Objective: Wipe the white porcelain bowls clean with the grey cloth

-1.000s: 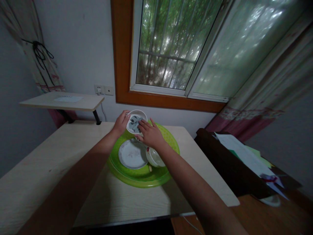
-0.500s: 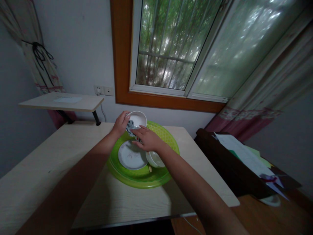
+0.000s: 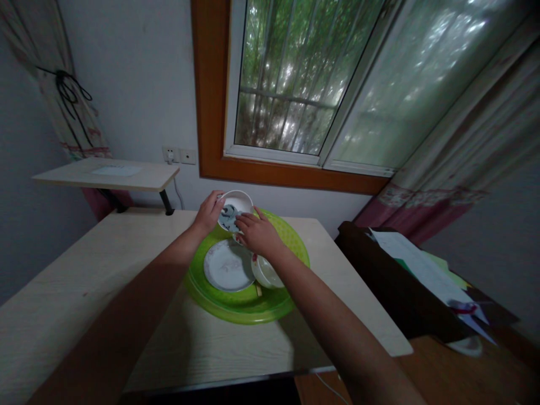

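Note:
A white bowl is tilted toward me above the far part of the green tray. My left hand grips it by its left rim, closed. A grey patterned cloth lies inside the bowl. My right hand reaches into the bowl from the right, its fingers closed on the cloth's right edge. Below on the tray rests a white plate with a faint floral pattern. Beside it a white bowl with a red mark is partly hidden by my right forearm.
The tray sits on a pale wooden table. A raised shelf with a paper sheet stands at the back left. Behind are a wall socket and a barred window. Papers lie on a dark surface to the right.
My right hand has shifted slightly right inside the bowl, and more of the cloth shows, spread wider. My left hand and the bowl have hardly moved.

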Tool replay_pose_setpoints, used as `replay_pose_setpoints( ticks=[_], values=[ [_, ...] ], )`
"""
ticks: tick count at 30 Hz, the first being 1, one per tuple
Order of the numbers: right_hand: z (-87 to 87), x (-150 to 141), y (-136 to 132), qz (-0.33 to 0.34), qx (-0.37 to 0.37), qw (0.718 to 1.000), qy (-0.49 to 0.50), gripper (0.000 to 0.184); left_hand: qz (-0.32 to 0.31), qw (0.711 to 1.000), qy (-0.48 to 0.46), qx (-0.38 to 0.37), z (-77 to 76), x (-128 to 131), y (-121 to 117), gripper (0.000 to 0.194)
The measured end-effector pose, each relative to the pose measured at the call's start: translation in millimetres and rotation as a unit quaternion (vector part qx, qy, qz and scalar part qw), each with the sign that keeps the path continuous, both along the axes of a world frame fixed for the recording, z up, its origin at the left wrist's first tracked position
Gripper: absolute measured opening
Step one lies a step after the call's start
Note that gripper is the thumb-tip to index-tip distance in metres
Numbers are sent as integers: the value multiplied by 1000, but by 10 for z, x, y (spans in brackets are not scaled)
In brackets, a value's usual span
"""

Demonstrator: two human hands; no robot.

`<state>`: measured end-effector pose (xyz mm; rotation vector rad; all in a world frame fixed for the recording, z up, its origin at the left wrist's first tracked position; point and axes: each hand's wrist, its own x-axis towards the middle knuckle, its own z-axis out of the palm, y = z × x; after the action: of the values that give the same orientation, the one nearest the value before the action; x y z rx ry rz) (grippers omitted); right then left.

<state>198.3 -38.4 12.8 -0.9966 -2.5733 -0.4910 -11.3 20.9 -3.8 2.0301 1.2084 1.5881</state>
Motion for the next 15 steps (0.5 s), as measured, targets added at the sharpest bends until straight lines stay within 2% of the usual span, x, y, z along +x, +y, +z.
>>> replay_pose_setpoints(
  ticks=[6,11,15],
  values=[
    [5,11,21,-13,21,1000,-3,37,-9,1000,-1,7,8,1,-15,37],
    [-47,-4,36,39,-4,999,12,43,-13,1000,-9,14,1,-6,-13,36],
    [-42,-27,-19,103,-51,993,31,58,-4,1000,-14,22,-2,-4,-11,35]
  ],
)
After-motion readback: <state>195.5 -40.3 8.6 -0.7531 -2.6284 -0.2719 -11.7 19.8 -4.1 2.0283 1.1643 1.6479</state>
